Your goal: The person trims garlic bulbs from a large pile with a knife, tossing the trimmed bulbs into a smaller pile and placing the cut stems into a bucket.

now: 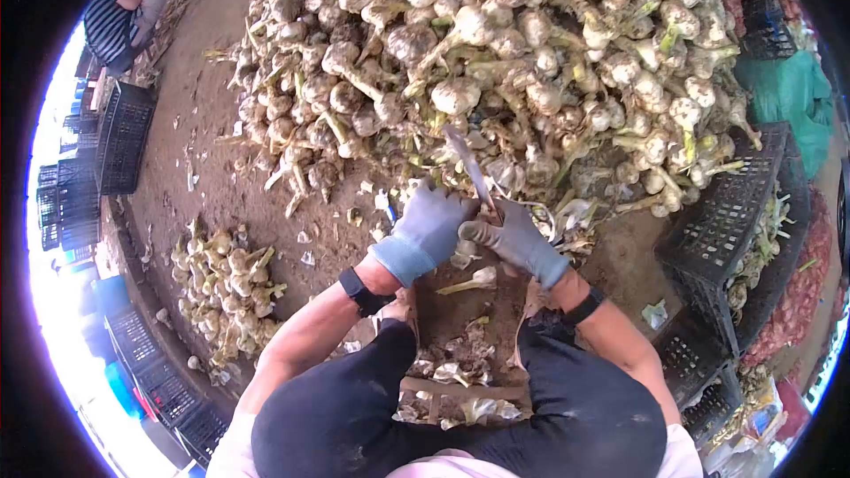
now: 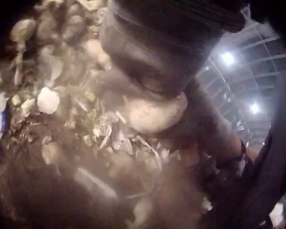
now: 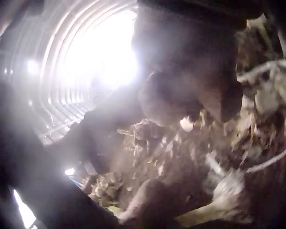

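Both hands wear grey gloves and meet between the knees. My left hand holds a garlic bulb; in the left wrist view its pale round side shows below the dark glove, while in the head view the fingers hide it. My right hand grips a knife by its brown handle, with the long blade slanting up toward the heap, beside the left fingertips. Below the hands, a garlic bulb with a short stem lies on the dirt. The right wrist view is hazy, with the glove filling its top.
A large heap of garlic with stems rises ahead. On the left lies a smaller pile of trimmed garlic. Black plastic crates stand at right beside red net sacks; more crates line the left. Another person sits far left.
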Demonstrator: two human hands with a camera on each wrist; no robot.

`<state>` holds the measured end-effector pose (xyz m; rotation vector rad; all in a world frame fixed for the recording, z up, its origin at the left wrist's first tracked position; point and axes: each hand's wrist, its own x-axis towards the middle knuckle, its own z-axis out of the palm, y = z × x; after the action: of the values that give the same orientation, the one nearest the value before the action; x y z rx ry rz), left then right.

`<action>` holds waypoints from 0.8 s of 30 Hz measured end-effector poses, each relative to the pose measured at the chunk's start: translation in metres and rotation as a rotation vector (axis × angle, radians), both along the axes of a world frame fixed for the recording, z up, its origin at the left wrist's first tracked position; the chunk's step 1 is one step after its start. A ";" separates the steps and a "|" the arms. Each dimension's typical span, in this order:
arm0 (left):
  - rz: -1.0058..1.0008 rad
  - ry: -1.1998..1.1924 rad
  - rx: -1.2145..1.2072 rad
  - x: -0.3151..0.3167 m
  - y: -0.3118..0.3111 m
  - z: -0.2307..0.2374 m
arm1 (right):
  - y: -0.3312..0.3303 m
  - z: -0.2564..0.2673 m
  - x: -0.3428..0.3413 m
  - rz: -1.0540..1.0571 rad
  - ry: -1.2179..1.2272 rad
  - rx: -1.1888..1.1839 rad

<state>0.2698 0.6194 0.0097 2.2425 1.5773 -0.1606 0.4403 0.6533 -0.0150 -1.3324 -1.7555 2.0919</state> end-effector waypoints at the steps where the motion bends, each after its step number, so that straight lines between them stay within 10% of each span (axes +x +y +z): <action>1: 0.004 -0.003 0.009 -0.004 -0.001 0.001 | 0.002 -0.006 -0.002 -0.114 0.096 -0.198; 4: 0.347 -0.340 0.805 -0.030 -0.003 0.011 | 0.003 -0.005 0.003 -0.440 0.381 -0.375; 5: 0.677 -0.792 0.674 -0.018 -0.008 0.017 | 0.000 -0.011 0.000 -0.429 0.381 -0.384; 7: 1.000 -1.149 -0.555 -0.029 -0.016 -0.014 | -0.006 -0.035 -0.005 -0.354 0.273 -0.046; 8: 0.706 -0.977 -0.163 -0.016 -0.029 -0.016 | -0.009 -0.034 -0.016 -0.271 0.088 0.303; 9: 0.837 -1.210 -0.065 -0.013 -0.024 -0.025 | -0.006 -0.031 -0.015 -0.259 0.088 0.297; 12: 1.096 -1.329 -0.334 -0.024 -0.020 -0.029 | 0.016 -0.011 0.005 -0.061 -0.234 0.506; 14: 0.644 -0.473 -0.112 -0.030 -0.019 -0.025 | 0.017 0.017 -0.002 0.019 -0.172 0.719; 20: 0.493 -0.351 0.627 -0.081 -0.041 0.011 | 0.025 -0.008 0.042 0.338 -0.468 0.711; 21: 0.875 -0.272 0.569 -0.103 -0.062 0.024 | 0.026 -0.006 0.044 0.328 -0.476 0.713; 22: 1.288 -0.812 0.449 -0.165 -0.101 0.009 | 0.026 0.000 0.045 0.198 -0.362 0.818; 23: 1.253 -0.936 0.568 -0.207 -0.137 0.019 | 0.024 0.007 0.043 0.066 -0.245 0.916; 24: 1.159 -0.090 0.651 -0.271 -0.197 0.019 | 0.034 0.014 0.031 0.029 -0.157 0.931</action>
<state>-0.0013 0.4222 0.0284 1.2462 2.8318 0.8468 0.4714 0.6868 -0.0006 -1.1559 -2.3394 0.9031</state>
